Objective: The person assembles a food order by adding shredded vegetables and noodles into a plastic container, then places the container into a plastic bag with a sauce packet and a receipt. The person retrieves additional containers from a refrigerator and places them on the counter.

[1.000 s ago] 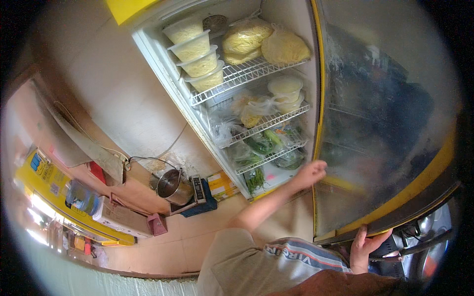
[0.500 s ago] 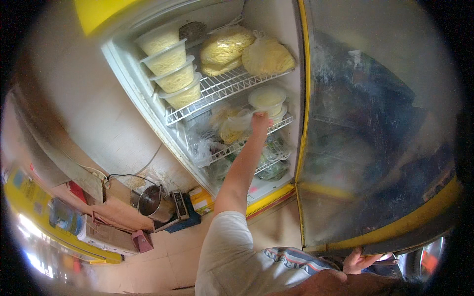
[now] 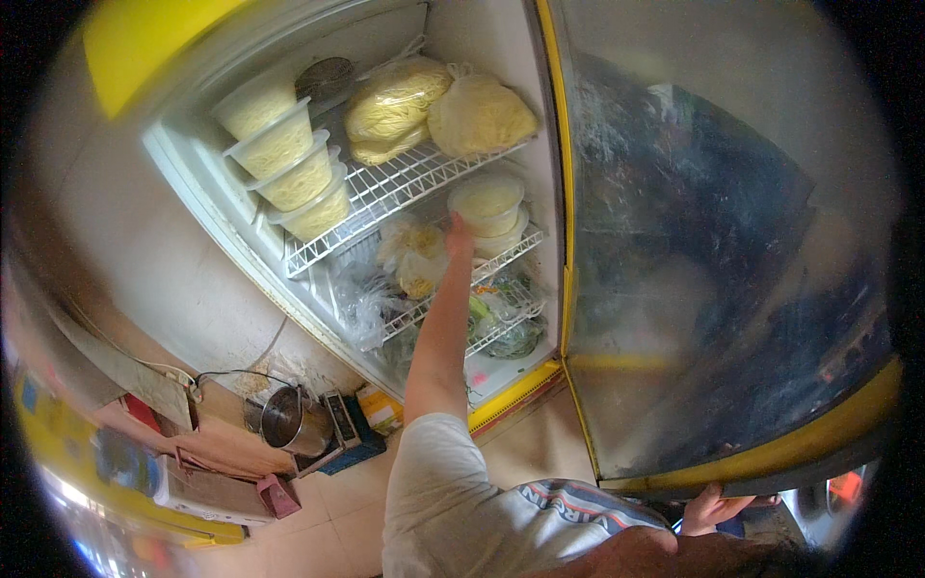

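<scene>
My left hand (image 3: 460,239) reaches into an upright fridge, at the left side of a round lidded plastic tub (image 3: 488,200) with pale contents. This tub rests on a second similar tub (image 3: 509,236) on the middle wire shelf. The fingers are hidden, so a grip on the tub cannot be made out. Left of the hand lie clear bags with yellowish contents (image 3: 412,255). At the lower right, my right hand (image 3: 710,508) is closed on the edge of the yellow-framed fridge door (image 3: 713,318), which stands swung out with cloudy glass.
Stacked rectangular tubs of noodles (image 3: 284,169) and bagged yellow noodles (image 3: 482,116) occupy the upper wire shelf (image 3: 371,197). Leafy greens in plastic (image 3: 511,332) lie below. A metal pot (image 3: 294,419) stands outside, left of the fridge, near a cardboard box (image 3: 202,491).
My left hand has shifted from the front of the round tubs to their left side. The view has turned, moving the fridge contents left and slightly down. My right hand stays at the door edge.
</scene>
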A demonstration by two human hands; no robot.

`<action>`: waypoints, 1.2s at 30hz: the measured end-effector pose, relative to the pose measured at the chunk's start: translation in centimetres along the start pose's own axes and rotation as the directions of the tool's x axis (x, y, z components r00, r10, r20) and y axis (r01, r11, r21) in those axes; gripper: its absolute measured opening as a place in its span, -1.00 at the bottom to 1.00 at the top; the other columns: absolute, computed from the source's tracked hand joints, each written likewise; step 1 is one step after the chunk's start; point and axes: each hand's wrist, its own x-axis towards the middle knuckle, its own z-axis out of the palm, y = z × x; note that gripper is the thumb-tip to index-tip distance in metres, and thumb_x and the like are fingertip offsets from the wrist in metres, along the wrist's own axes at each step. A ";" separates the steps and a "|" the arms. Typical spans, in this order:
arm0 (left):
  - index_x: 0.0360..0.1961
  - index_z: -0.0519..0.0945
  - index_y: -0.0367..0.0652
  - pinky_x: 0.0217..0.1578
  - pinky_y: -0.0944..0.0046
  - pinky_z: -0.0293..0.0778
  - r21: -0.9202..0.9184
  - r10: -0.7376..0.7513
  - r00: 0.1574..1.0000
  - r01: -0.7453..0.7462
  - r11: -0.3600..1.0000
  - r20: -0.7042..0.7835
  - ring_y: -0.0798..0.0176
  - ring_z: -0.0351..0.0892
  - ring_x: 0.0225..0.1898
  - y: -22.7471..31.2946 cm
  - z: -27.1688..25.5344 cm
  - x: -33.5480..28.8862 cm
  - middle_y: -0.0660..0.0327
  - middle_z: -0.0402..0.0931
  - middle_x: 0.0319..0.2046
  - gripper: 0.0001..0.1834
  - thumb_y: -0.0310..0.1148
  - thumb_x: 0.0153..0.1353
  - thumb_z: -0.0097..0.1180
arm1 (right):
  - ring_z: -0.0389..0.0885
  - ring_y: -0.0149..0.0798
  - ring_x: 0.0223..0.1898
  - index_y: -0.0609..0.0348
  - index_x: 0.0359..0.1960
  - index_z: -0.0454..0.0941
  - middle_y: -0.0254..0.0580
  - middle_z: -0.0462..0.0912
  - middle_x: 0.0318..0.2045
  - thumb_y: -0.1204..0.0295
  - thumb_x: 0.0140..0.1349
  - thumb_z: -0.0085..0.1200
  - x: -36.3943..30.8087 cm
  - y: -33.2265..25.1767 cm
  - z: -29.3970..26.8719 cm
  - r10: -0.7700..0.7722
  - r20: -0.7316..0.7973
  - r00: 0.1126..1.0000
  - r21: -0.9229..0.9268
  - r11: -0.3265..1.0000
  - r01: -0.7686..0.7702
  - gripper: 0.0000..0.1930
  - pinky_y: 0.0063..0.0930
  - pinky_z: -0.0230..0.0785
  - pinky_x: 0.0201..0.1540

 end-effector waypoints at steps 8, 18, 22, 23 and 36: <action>0.00 0.40 -0.33 -0.07 -0.04 0.34 0.514 0.142 0.982 -0.184 0.838 0.120 -0.18 0.45 -0.06 -6.3 -2.6 2.6 -0.23 0.45 -0.14 -0.33 0.09 0.20 -0.35 | 0.29 -0.08 0.11 0.27 0.20 0.06 0.01 0.29 0.13 0.10 0.22 -0.08 1.8 -1.4 1.5 -0.120 0.057 0.991 -0.126 0.984 0.127 -0.36 -0.18 0.06 0.18; -0.16 0.40 -0.29 -0.29 -0.01 0.54 -0.442 -0.312 0.912 0.404 0.801 0.268 -0.08 0.53 -0.28 -3.9 1.5 2.6 -0.06 0.48 -0.41 -0.73 -0.44 0.08 -0.01 | 0.37 -0.09 0.04 0.30 0.16 0.08 0.05 0.38 0.04 0.12 0.24 -0.12 3.2 -1.3 1.3 -0.136 0.053 0.989 -0.172 0.975 0.143 -0.40 -0.24 0.23 0.08; -0.10 0.33 -0.35 -0.22 -0.12 0.51 -0.639 -0.265 0.872 0.483 0.599 0.411 -0.11 0.46 -0.16 -6.3 2.0 5.2 -0.13 0.39 -0.20 -0.64 -0.48 0.05 0.04 | 0.39 -0.08 0.03 0.30 0.14 0.10 0.06 0.38 0.03 0.12 0.24 -0.12 3.2 -0.5 0.9 -0.131 0.030 0.991 -0.185 0.974 0.134 -0.42 -0.25 0.24 0.07; -0.09 0.31 -0.36 -0.20 -0.14 0.51 -0.611 -0.258 0.853 0.508 0.607 0.453 -0.12 0.44 -0.13 -6.5 1.7 5.5 -0.14 0.36 -0.15 -0.63 -0.50 0.05 0.03 | 0.39 -0.08 0.03 0.30 0.14 0.10 0.07 0.38 0.04 0.13 0.24 -0.11 3.2 -0.3 0.8 -0.121 0.014 0.993 -0.182 0.976 0.121 -0.42 -0.25 0.24 0.07; -0.02 0.26 -0.42 -0.08 -0.06 0.48 -0.746 -0.185 0.862 0.503 0.436 0.472 -0.01 0.38 -0.03 -4.6 -1.0 2.4 -0.05 0.32 -0.03 -0.60 -0.50 0.11 -0.01 | 0.39 0.00 0.04 0.41 0.18 0.08 0.16 0.34 0.07 0.30 0.25 -0.08 2.6 3.7 -3.0 -0.146 0.004 0.989 -0.147 0.978 0.145 -0.44 -0.08 0.25 0.08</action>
